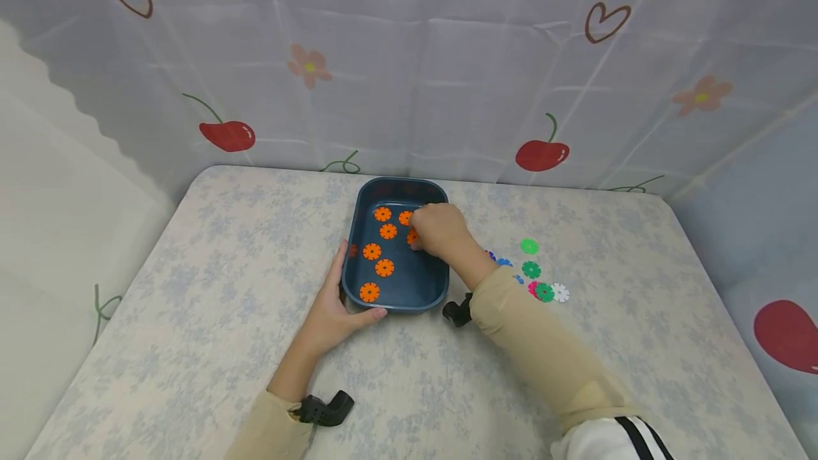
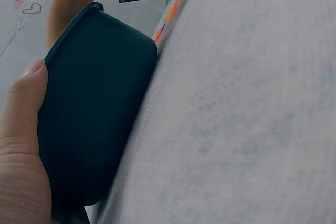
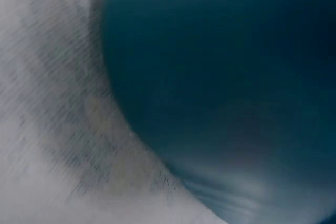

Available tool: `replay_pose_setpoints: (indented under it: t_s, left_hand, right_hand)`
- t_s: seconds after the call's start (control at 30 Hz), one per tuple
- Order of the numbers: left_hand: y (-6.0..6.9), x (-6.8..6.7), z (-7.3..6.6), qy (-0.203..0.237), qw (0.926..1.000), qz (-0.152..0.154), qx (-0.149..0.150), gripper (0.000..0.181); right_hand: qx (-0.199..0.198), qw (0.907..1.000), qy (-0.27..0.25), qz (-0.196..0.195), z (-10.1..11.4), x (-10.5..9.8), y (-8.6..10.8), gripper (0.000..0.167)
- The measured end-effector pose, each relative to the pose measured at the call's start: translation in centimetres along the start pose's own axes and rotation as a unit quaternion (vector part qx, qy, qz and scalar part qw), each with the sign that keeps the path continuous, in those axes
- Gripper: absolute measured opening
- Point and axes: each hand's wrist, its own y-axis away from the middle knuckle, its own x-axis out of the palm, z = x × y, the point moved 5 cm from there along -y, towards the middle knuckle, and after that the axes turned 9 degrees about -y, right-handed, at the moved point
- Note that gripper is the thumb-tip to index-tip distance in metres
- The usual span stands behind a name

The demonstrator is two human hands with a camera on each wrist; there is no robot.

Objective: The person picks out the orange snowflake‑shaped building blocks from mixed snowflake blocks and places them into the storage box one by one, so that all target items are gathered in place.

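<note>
Head view | my left hand (image 1: pixel 331 321) grips tray (image 1: pixel 418 282) at near-left corner | my right hand (image 1: pixel 439 229) over orange discs (image 1: pixel 385 267) — pinching one or not, I can't tell

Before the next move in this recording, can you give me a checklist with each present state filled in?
1. Dark blue rectangular tray steadied: ok; the left grip holds its near-left corner.
2. Only orange round notched discs visible inside it: ok.
3. Right grip clear of the tray: not ok; it is over the tray, at the orange discs.
4. Disc held in the right grip: cannot tell; the pictures do not settle it.
5. Bright green round disc and white round notched disc outside the tray: ok; both lie to its right.
6. Right wrist view sharp: not ok; blurred.
</note>
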Motion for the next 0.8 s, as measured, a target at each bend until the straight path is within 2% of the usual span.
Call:
replay_pose_setpoints:
  t_s: [0.27, 0.43, 0.53, 0.63, 0.73, 0.8]
  left_hand:
    - [0.0, -0.1, 0.0, 0.000, 1.0000, -0.003, 0.006, 0.124]
    - [-0.1, 0.0, 0.0, -0.006, 1.0000, -0.002, 0.007, 0.123]
    - [-0.1, 0.0, 0.0, -0.007, 1.0000, -0.001, 0.005, 0.123]
    - [0.0, 0.1, 0.0, -0.008, 1.0000, 0.000, -0.001, 0.123]
    - [0.0, 0.0, -0.1, -0.009, 0.9999, -0.003, -0.006, 0.123]
    - [0.1, 0.0, -0.1, -0.008, 0.9999, -0.006, -0.009, 0.124]
  right_hand:
    - [0.016, 0.9986, 0.051, -0.004, 0.2, 0.3, -0.3, 0.018]
    - [0.012, 0.9986, 0.051, -0.004, 0.1, 0.0, -0.1, 0.017]
    - [0.006, 0.9999, 0.006, -0.011, -0.1, -0.3, 0.1, 0.016]
    - [0.007, 0.9977, -0.062, -0.026, -0.8, -1.0, 0.8, 0.025]
    - [0.016, 0.9895, -0.133, -0.054, -1.9, -2.2, 1.8, 0.036]
    - [0.024, 0.9805, -0.179, -0.077, -2.9, -3.1, 2.9, 0.040]
